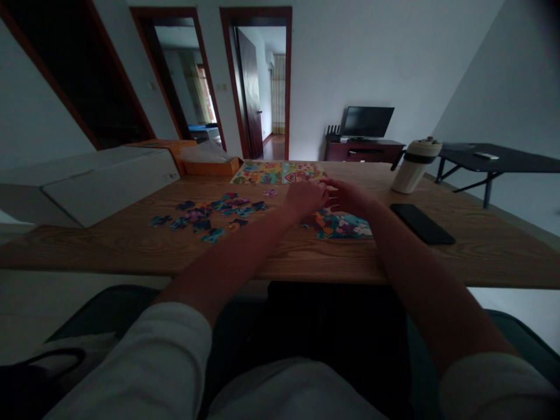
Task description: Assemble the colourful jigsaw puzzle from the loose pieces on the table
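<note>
My left hand (306, 196) and my right hand (349, 197) meet at the fingertips just above the far side of a partly joined jigsaw puzzle (347, 226). The left fingers are curled closed, and whatever is in them is hidden. On the right, the fingers bend inward in a pinch towards the left hand; what they hold cannot be made out. Both hands cover the far part of the joined puzzle. To the left lies a spread of loose puzzle pieces (202, 224), mostly blue and purple. A single pinkish piece (270, 192) lies apart from them.
A colourful picture sheet (262, 173) lies behind my hands on the wooden table (144, 251). At left are a white box (118, 181) and an orange box (212, 168) with clear plastic. A black phone (420, 223) and a cream tumbler (415, 166) stand to the right.
</note>
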A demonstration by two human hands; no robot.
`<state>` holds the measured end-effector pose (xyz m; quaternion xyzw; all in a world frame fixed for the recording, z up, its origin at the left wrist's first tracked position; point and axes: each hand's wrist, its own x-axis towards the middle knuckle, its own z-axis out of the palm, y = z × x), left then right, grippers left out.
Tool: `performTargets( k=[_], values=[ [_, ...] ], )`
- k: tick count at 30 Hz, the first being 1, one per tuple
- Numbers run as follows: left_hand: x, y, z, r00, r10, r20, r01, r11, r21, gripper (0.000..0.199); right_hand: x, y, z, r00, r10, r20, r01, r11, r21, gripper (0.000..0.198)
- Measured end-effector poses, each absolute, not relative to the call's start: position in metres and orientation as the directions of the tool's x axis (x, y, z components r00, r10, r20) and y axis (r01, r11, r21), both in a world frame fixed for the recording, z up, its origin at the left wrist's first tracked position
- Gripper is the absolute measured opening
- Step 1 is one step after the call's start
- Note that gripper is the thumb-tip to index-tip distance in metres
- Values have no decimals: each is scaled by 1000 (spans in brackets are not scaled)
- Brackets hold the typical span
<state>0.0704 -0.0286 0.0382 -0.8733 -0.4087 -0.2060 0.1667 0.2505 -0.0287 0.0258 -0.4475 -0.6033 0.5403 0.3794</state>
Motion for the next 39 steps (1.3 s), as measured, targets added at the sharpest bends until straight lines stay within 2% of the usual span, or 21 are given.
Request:
performTargets(
  k=[3,5,7,9,11,14,18,27,36,39],
  values=[
    [73,-24,23,624,638,451,733,-677,-56,47,264,-10,12,-192,981,-22,359,49,-932,28],
    [62,-18,16,665,634,394,694,-720,-13,48,272,2,3,-124,992,-36,578,43,-815,23],
    [48,-10,12,686,669,285,693,-720,22,46,277,9,-4,-94,995,-33,729,46,-683,23],
    [38,-1,9,706,691,157,695,-718,37,42,280,13,-9,-101,995,-4,798,78,-598,24],
    [32,5,8,713,696,78,695,-717,51,39,282,14,-13,-111,994,9,821,97,-563,31],
    [33,9,6,711,700,66,694,-714,87,39,286,13,-16,-97,995,-16,811,70,-581,45],
    [37,9,4,719,693,64,681,-719,136,40,290,14,-16,-124,992,-12,793,92,-602,39],
    [36,9,6,726,687,47,674,-723,155,40,290,13,-17,-153,988,30,857,147,-495,35],
    [36,5,8,716,696,52,679,-712,180,36,288,9,-17,-226,972,61,796,220,-564,23],
    [37,4,10,717,695,51,678,-713,180,37,286,6,-14,-218,975,47,817,209,-538,25]
  ],
)
